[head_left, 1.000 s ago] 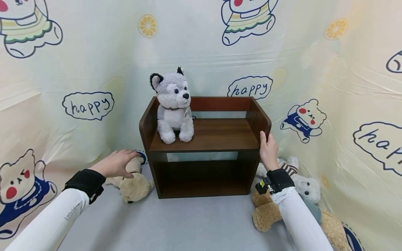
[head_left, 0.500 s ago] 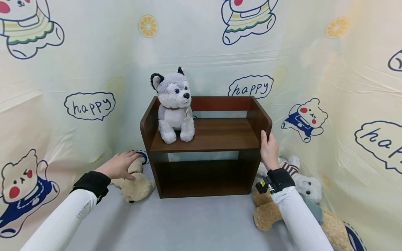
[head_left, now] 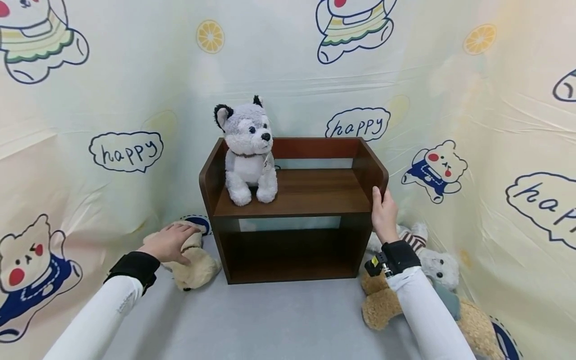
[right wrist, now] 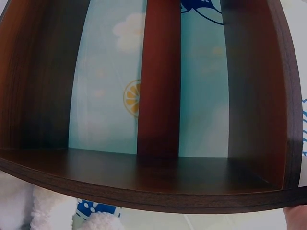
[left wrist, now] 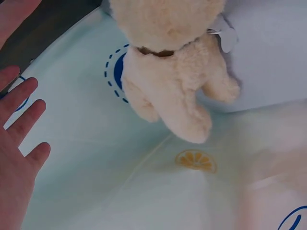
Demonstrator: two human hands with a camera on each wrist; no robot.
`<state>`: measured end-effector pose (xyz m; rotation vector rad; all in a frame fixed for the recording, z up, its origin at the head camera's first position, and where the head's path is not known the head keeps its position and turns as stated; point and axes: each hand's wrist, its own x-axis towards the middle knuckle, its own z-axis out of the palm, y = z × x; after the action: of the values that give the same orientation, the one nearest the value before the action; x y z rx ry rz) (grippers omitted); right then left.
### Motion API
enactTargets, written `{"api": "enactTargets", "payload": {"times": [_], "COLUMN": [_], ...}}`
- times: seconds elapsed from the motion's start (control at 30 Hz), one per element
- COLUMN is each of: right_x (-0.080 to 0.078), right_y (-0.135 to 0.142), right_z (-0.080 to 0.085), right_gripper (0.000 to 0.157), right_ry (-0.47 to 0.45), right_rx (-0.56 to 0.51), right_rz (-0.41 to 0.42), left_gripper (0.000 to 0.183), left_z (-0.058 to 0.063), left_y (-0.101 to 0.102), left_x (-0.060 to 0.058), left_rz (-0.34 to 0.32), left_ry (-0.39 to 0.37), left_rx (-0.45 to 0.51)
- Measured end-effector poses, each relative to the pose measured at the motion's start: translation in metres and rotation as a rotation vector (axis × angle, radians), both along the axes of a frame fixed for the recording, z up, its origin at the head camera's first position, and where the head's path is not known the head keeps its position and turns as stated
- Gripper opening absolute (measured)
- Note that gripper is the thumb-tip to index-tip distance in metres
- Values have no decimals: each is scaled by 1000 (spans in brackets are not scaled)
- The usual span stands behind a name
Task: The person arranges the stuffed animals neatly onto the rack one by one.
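Observation:
My left hand (head_left: 170, 244) hovers over a cream plush dog (head_left: 198, 269) lying on the table left of the shelf. In the left wrist view, the fingers of that hand (left wrist: 18, 139) are spread and apart from the plush dog (left wrist: 168, 91), which wears a brown collar and a tag. My right hand (head_left: 385, 216) grips the front edge of the right side panel of a dark brown two-tier wooden shelf (head_left: 310, 192). Only a bit of this hand (right wrist: 296, 218) shows at the corner of the right wrist view. A grey-and-white plush husky (head_left: 249, 155) sits upright on the upper tier, at its left end.
Several plush toys lie right of the shelf, among them a white plush toy (head_left: 438, 267) and a brown teddy bear (head_left: 382, 307), partly hidden by my right arm. A printed cloth (head_left: 288, 75) hangs behind and at both sides of the grey tabletop (head_left: 270, 325).
My left hand has shifted a little right and down over the cream plush dog. My right hand keeps its grip on the shelf, and the husky stays where it was.

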<state>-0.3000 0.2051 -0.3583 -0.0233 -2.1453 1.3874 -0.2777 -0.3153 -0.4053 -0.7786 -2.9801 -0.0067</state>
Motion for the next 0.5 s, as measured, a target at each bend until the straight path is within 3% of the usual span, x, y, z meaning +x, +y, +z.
{"api": "enactTargets", "payload": {"times": [0.2,0.5], "right_x": [1,-1], "right_y": [3,-1], "right_z": [0,0], "right_gripper": [48,45], "right_ry": [-9,-7], "right_rx": [-9,16], "right_rz": [-16,-19], "left_gripper": [80,87], "left_z": [-10,-27], "left_y": [0,-7], "left_x": [-2,-1], "left_rz": [-5,42], "left_ry": [17,-8], "left_rx": [-1,6]}}
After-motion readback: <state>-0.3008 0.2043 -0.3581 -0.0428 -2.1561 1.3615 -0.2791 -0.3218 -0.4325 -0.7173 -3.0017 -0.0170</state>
